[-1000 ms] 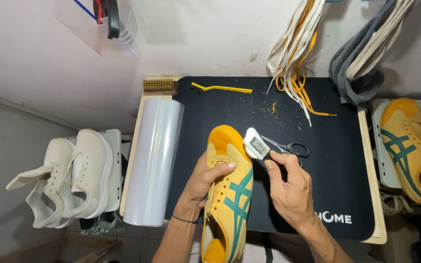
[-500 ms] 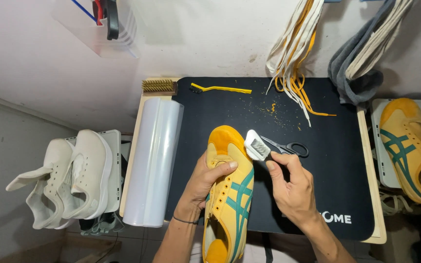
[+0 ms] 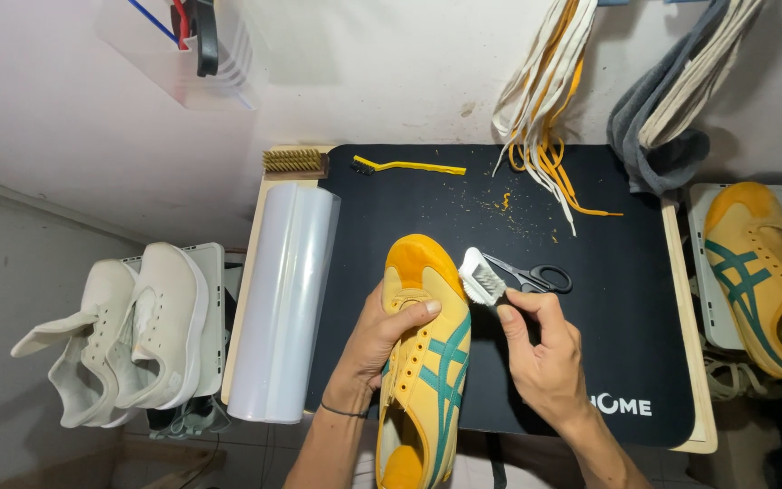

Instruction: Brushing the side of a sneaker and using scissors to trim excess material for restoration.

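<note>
Head view: at lower centre, the left hand [image 3: 382, 340] clasps a yellow shoe [image 3: 423, 362] (teal stripes on its side) over the black mat [image 3: 608, 299], fingers closed around its upper. Its long axis runs bottom to top, toe toward the upper frame. The right hand [image 3: 540, 353] pinches a white brush [image 3: 481, 276] beside the toe, scissors [image 3: 536, 274] just behind.

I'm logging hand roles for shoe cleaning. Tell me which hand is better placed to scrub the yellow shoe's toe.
The right hand: it already holds the white brush beside the yellow shoe, bristles near the toe. The left hand is busy gripping the shoe's upper, steadying it.
</note>
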